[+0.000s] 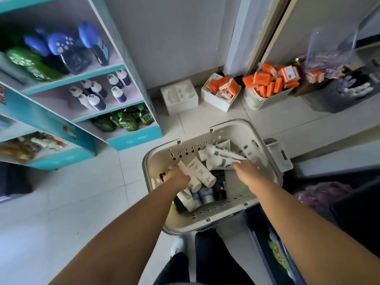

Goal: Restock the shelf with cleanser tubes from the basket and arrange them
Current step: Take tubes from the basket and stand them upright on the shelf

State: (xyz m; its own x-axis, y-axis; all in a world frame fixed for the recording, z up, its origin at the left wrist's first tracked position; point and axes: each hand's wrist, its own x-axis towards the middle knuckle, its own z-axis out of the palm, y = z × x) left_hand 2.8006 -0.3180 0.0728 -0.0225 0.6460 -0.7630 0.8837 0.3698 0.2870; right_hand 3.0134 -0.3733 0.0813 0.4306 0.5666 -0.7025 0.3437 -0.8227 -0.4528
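Reaching two hands, left hand (177,175), right hand (244,167), one basket (265,161)

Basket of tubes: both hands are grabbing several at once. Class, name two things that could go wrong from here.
1. The left hand clutches several cleanser tubes at once; one could slip out while lifting.
2. The right hand holds tubes by their ends, so they might swing against the basket wall and drop.
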